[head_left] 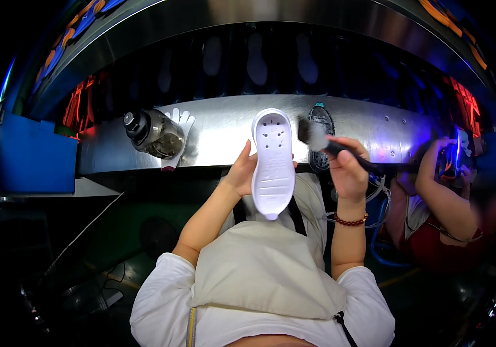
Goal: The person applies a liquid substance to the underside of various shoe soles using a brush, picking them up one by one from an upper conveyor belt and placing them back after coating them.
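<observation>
My left hand (241, 172) grips a white shoe sole (274, 168) by its left edge, fingers partly behind it. The sole stands lengthwise before me, with small holes in its upper part and grooves lower down. My right hand (348, 170) is closed round the black handle of a brush (317, 136). Its bristles point left, beside the upper part of the sole; they look slightly blurred, and I see a gap to the sole. Behind the brush, a dark, see-through, sole-shaped piece (321, 161) lies on the metal bench (219, 130).
On the bench at left, a see-through bottle (164, 136) with a black cap lies by a white glove (184, 124). Pale soles (256, 58) sit in a dark recess beyond the bench. At right, a co-worker's arms (441, 191) reach toward a shoe part under bluish light.
</observation>
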